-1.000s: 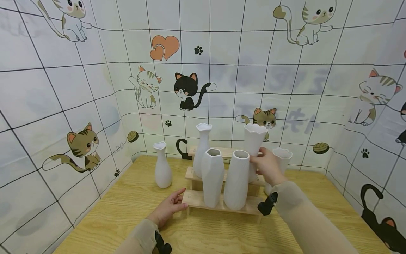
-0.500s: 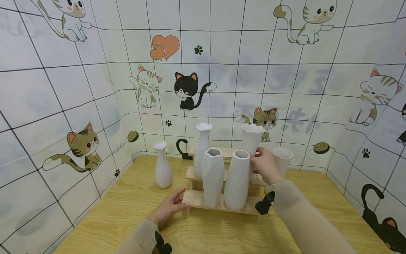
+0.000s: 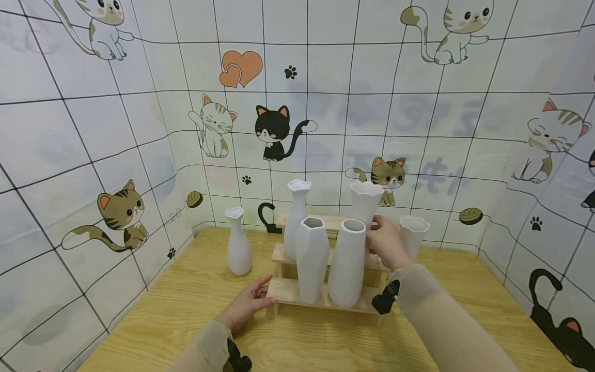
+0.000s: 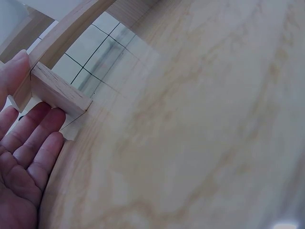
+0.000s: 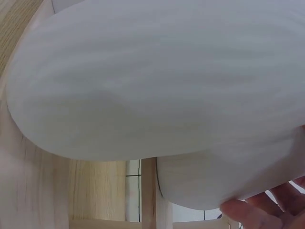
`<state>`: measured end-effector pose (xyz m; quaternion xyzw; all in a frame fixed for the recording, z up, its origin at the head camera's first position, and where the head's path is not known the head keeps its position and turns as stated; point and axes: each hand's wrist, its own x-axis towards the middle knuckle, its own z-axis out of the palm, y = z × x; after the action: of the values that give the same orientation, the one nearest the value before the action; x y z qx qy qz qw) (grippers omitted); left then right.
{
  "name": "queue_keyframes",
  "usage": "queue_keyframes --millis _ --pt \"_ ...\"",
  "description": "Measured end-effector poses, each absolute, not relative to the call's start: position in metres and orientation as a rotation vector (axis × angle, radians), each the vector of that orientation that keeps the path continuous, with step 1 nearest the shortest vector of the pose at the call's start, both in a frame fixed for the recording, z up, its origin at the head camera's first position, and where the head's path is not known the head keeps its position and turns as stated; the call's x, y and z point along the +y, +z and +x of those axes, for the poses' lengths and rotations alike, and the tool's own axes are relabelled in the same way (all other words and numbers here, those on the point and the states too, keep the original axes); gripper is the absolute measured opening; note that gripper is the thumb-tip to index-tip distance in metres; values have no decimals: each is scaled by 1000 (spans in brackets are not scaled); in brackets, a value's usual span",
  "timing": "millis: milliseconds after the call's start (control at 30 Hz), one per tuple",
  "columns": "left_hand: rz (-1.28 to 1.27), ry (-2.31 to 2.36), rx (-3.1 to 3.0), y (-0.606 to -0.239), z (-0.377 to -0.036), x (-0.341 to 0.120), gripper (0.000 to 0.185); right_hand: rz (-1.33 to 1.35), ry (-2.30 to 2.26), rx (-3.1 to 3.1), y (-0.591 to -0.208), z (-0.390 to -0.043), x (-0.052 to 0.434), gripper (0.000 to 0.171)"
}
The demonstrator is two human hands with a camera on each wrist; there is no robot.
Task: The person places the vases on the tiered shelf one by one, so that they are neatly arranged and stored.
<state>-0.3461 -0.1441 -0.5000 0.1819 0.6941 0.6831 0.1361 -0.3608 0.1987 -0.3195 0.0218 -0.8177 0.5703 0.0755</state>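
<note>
Two hands busy: your right hand [image 3: 388,243] grips the scalloped vase [image 3: 365,204] on the wooden rack [image 3: 288,292], your left hand [image 3: 246,305] rests flat, fingers straight, against its corner

I note the vases, including the scalloped vase [image 3: 367,204], are matt white ceramic, faintly ribbed up close. The stepped rack [image 3: 325,302] is pale, unvarnished wood. The table [image 3: 186,310] shows smooth light woodgrain. Sleeves look soft cloth.

Faint mirrored characters on wall backdrop [image 3: 418,170], unreadable; no other text.
</note>
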Motion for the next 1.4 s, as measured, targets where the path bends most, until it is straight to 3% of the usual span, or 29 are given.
queue_keyframes --millis 1067,1400 --pt "513 1987 1989 -497 -345 -145 73 173 1781 -2439 -334 -345 221 72" --pt "530 1963 2032 -498 -344 -146 72 123 1708 -2347 -358 -335 251 62"
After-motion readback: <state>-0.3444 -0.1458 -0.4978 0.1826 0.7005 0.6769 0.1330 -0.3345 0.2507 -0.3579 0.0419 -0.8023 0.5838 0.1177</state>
